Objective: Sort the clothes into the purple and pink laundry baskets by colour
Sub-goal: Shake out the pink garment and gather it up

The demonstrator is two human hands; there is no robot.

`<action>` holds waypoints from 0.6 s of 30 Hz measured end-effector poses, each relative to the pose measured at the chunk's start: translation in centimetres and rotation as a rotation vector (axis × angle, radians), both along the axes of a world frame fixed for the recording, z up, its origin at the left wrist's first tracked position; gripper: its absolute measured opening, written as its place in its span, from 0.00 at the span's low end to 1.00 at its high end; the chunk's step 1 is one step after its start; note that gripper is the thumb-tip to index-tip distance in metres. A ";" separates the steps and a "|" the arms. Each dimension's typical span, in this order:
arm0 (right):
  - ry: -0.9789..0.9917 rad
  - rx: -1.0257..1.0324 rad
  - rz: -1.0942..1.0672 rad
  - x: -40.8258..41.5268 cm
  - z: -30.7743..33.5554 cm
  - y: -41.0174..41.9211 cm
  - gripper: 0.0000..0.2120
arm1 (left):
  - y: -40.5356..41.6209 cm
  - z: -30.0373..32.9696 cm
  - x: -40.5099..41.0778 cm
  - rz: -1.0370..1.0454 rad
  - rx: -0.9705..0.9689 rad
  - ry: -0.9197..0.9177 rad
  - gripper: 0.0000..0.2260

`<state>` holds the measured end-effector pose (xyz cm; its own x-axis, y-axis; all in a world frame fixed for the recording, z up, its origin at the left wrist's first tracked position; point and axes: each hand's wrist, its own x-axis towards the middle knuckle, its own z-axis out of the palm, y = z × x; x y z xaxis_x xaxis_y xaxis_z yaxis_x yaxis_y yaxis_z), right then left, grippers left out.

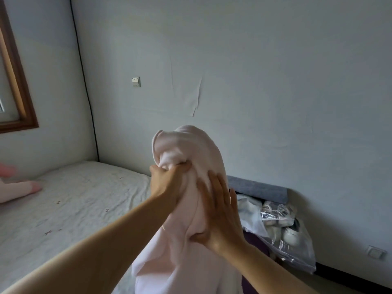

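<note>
The left hand (169,183) gripped a bunched fold of the pale pink garment (191,209) in a closed fist, holding it raised in front of the wall, while the right hand (220,217) lay against the cloth with straight, spread fingers and the thumb tucked under a fold. The garment looked soft, thick and fairly light, draping limply below both hands; it would likely slump unless gathered, so a bunched handful near the top seemed the safest hold. Neither laundry basket was clearly in view. The bed (80,200) lay to the left, and plastic bags (282,228) sat by the wall. No writing or label could be read.
</note>
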<state>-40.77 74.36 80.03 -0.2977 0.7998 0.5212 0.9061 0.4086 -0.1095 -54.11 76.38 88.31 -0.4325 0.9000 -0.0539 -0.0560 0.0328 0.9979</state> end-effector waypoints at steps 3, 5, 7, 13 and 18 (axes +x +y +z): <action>0.080 -0.032 0.066 -0.1 0.1 -0.2 0.66 | 0.2 1.0 -1.3 -0.198 -0.179 -0.171 0.26; 0.153 -0.018 0.107 -0.5 0.8 -0.6 0.60 | 0.2 1.0 -2.1 -0.366 -0.270 -0.196 0.20; 0.208 -0.048 0.106 -0.9 1.5 -1.1 0.56 | 0.4 0.9 -2.9 -0.455 -0.285 -0.185 0.18; 0.459 0.012 -0.028 -1.2 1.7 -1.2 0.43 | 1.0 -1.0 -4.4 -0.602 -0.125 -0.233 0.35; 0.566 -0.027 -0.140 -1.4 1.4 -0.9 0.41 | -1.5 -5.6 -4.0 -0.502 0.065 0.148 0.45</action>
<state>-42.13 73.47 81.43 0.1312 0.8266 0.5473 0.7485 0.2794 -0.6014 -58.14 74.91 82.71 0.0543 0.9978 0.0381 0.0927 -0.0430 0.9948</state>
